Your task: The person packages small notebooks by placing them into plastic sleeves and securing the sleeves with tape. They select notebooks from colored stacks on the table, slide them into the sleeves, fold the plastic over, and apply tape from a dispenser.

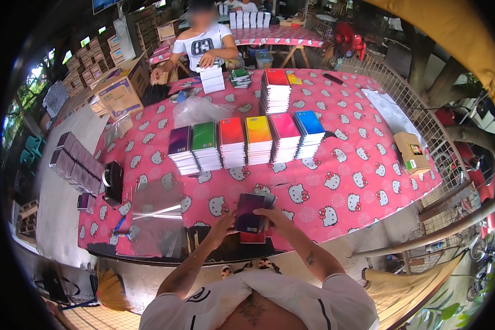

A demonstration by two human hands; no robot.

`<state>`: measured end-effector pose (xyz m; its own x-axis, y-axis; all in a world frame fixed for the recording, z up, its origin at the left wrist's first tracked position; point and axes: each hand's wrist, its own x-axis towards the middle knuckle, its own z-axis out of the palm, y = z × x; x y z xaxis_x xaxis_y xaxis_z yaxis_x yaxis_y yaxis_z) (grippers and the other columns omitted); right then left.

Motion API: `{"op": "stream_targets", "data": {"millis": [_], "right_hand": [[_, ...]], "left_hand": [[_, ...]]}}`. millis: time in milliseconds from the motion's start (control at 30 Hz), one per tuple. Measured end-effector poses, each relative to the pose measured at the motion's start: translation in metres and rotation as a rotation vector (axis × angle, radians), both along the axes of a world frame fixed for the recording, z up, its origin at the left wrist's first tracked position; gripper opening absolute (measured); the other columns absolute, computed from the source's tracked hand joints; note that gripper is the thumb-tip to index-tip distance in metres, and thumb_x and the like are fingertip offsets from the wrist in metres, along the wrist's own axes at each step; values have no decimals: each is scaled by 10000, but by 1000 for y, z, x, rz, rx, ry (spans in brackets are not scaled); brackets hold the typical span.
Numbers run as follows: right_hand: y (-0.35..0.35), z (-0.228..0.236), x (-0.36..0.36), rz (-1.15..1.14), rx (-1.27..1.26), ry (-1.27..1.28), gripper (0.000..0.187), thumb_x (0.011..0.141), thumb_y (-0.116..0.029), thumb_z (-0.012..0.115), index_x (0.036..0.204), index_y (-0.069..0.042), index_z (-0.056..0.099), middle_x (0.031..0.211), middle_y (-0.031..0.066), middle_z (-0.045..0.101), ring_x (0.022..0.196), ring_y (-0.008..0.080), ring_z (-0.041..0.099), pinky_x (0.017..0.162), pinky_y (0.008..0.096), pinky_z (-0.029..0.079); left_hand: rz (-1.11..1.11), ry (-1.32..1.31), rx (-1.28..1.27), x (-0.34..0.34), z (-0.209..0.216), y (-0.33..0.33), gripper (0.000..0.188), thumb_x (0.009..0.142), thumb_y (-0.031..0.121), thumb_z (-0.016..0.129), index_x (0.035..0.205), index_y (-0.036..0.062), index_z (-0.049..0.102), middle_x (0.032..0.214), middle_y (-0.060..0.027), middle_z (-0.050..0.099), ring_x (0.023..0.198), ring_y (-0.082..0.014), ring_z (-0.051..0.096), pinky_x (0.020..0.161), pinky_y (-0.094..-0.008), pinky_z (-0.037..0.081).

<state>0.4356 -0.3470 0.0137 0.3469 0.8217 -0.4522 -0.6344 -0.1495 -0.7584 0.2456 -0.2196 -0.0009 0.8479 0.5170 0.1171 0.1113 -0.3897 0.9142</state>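
1. At the lower middle of the frame, the purple notebook (pixel 249 213) is between the person's hands, partly over a red notebook (pixel 253 238) near the table's edge.
2. The right hand (pixel 269 217) grips its right side, thumb across the cover. The left hand (pixel 223 228) is at its left edge; I can't tell how firmly those fingers close.
3. Mid-frame, a row of notebook stacks (pixel 258 146) runs purple, green, red, yellow, pink and blue on the pink patterned tablecloth (pixel 335 192).
4. Upper left, I see a large cardboard carton (pixel 121 99); its contents are hidden from me. More cartons (pixel 89 71) are piled behind it.
5. Far right, a small brown box (pixel 412 154) sits on the table; I can't make out what it holds.
6. Crumpled clear plastic (pixel 198 112) lies above the row; a flat clear plastic sheet (pixel 154 225) lies lower left.
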Motion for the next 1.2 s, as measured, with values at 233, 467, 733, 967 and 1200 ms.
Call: {"op": "stream_targets", "data": {"millis": [233, 467, 733, 967, 1200], "right_hand": [[-7, 19, -46, 227, -40, 284, 489, 857, -271, 746, 1254, -56, 556, 1105, 95, 684, 973, 205, 688, 843, 390, 583], [5, 30, -106, -49, 671, -367, 1077, 821, -623, 692, 1571, -88, 137, 1574, 137, 266, 1452, 296, 261, 1166, 409, 269], [31, -21, -123, -140, 313, -708, 1112, 683, -140, 904, 1537, -80, 193, 1429, 136, 406, 1334, 260, 413, 1111, 399, 365], [34, -18, -124, -105, 440, -625, 1145, 662, -125, 913, 1546, -83, 186, 1435, 136, 414, 1310, 252, 446, 1092, 409, 402], [32, -9, -125, -63, 439, -835, 914, 656, -130, 914, 1382, -59, 364, 1353, 133, 487, 1267, 247, 500, 1047, 386, 437]], "left_hand": [[-288, -267, 974, -58, 63, 22, 861, 576, 229, 862, 1320, 92, 451, 1310, -193, 485, 1218, -416, 476, 1110, -609, 296], [-152, -205, -214, -74, -3, 55, 853, 715, 189, 856, 1388, 46, 352, 1289, -138, 496, 1212, -256, 505, 1097, -392, 363], [-181, -355, -296, -59, -33, 54, 1060, 722, 189, 886, 1471, 31, 153, 1365, -155, 451, 1302, -256, 458, 1082, -413, 402], [-73, -319, -305, -66, -25, 43, 965, 679, 156, 907, 1360, 24, 235, 1298, -190, 503, 1231, -259, 533, 1027, -412, 472], [-69, -272, -135, -67, -23, 27, 988, 678, 139, 898, 1380, 54, 208, 1301, -174, 534, 1237, -279, 552, 1005, -421, 490]]}}
